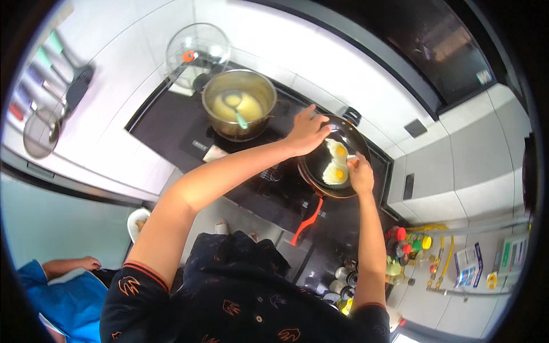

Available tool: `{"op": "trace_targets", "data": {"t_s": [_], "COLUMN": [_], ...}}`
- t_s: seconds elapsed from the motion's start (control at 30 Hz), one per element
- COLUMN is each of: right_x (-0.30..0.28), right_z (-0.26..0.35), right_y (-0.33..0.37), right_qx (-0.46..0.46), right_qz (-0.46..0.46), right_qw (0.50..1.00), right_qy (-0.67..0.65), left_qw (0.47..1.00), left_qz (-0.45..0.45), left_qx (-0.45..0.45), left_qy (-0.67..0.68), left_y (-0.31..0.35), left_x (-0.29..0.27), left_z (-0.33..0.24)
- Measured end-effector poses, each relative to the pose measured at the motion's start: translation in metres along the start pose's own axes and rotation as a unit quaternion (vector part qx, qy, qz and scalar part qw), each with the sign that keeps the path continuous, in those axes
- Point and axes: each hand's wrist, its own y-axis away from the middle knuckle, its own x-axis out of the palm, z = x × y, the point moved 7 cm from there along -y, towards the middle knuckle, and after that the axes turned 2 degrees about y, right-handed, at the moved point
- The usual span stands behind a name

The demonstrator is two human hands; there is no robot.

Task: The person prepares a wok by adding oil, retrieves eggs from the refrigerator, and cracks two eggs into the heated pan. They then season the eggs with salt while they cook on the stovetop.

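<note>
A dark frying pan sits on the black stove, its red-orange handle pointing toward me. Two eggs with whole yellow yolks lie side by side in it, their whites pale. My left hand is open, fingers spread over the pan's upper left rim; whether it touches the rim I cannot tell. At the pan's right side, my right hand pinches a small white piece that looks like eggshell, just above the eggs.
A steel pot holds yellowish liquid and a green-handled ladle. Behind it a glass lid leans on the wall. Several bottles stand at the right; utensils hang far left. Another person in blue is at lower left.
</note>
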Motion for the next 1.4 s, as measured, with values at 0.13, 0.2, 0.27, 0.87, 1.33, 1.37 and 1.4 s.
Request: {"op": "trace_targets", "data": {"t_s": [0.13,0.2,0.27,0.87,1.33,1.37,1.4], "right_x": [0.010,-0.004,-0.006,0.195,0.355,0.346,0.341], "right_z": [0.022,0.057,0.104,0.527,0.612,0.599,0.583], "right_y": [-0.018,-0.030,-0.038,0.259,0.372,0.351,0.332], "right_qx": [-0.041,-0.120,-0.135,-0.302,-0.536,-0.510,-0.482], "right_qz": [0.055,-0.028,0.012,0.638,0.578,0.591,0.602], "right_qw": [0.997,0.978,0.957,0.639,0.587,0.600,0.613], "right_qy": [-0.029,-0.166,-0.257,-0.305,-0.185,-0.177,-0.171], "left_qw": [0.999,0.997,0.994,0.738,0.626,0.638,0.651], "left_qz": [-0.023,-0.060,-0.067,-0.583,-0.661,-0.646,-0.628], "left_qx": [-0.011,-0.002,0.022,-0.284,-0.360,-0.365,-0.370], "left_qy": [0.037,0.045,0.085,0.187,0.201,0.206,0.211], "left_y": [0.017,0.024,0.039,0.548,0.670,0.656,0.638], "left_x": [-0.027,-0.052,-0.097,-0.352,-0.306,-0.306,-0.305], "left_z": [0.008,0.015,0.014,0.171,0.216,0.226,0.234]}}
